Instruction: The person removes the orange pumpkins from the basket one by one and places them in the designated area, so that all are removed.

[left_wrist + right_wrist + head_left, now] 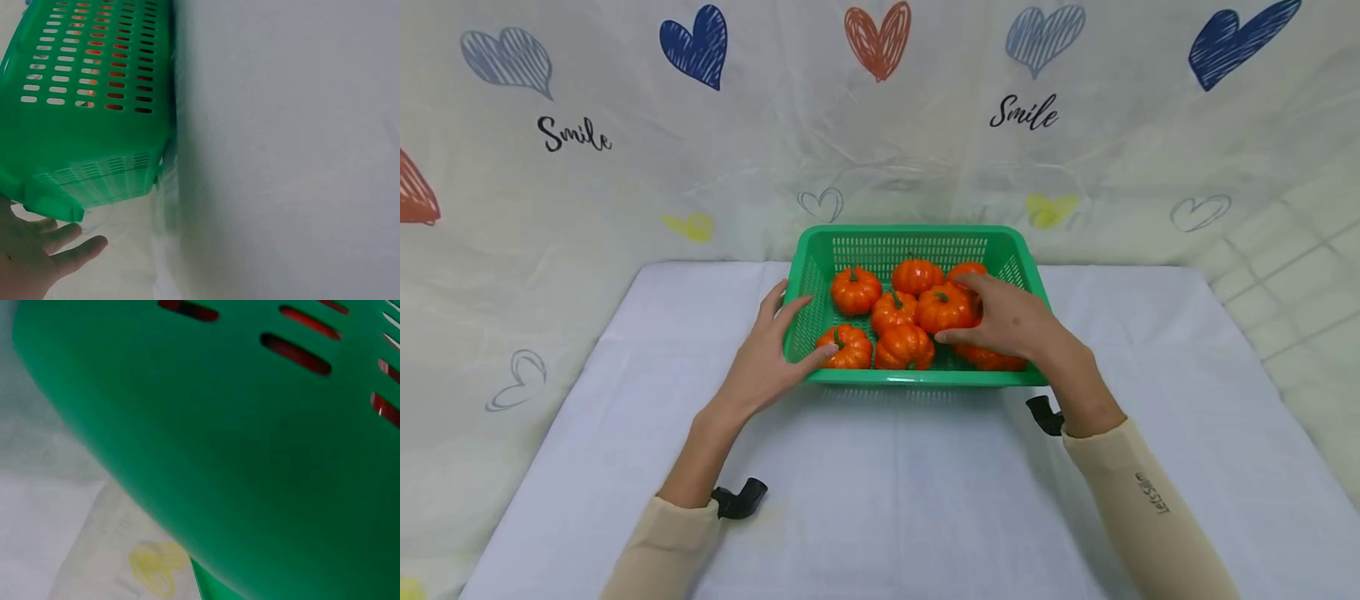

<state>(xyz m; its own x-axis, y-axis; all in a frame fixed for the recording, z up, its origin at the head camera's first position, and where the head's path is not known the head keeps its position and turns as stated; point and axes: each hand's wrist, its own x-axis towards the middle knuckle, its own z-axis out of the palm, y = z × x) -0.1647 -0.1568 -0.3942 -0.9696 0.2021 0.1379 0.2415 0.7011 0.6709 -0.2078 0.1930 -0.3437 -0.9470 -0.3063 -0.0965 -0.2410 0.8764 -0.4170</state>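
In the head view, a green plastic basket (917, 377) with slotted walls holds several small orange pumpkins (856, 291) with short green stems. My left hand (765, 354) is at the basket's left end, fingers spread along the rim. Its thumb reaches over the front corner toward a pumpkin (850, 348). In the left wrist view the fingers (81, 255) look extended beside the rim. My right hand (1011, 317) reaches in over the right side, thumb and fingers around a pumpkin (945, 308). The basket wall (187, 437) fills the right wrist view and hides that hand.
A white cloth covers the table (887, 500) beneath the basket. Behind it hangs a pale sheet (760, 158) printed with hearts and "Smile". A black wrist mount (741, 498) sticks out at the left cuff, and another black mount (1043, 415) at the right.
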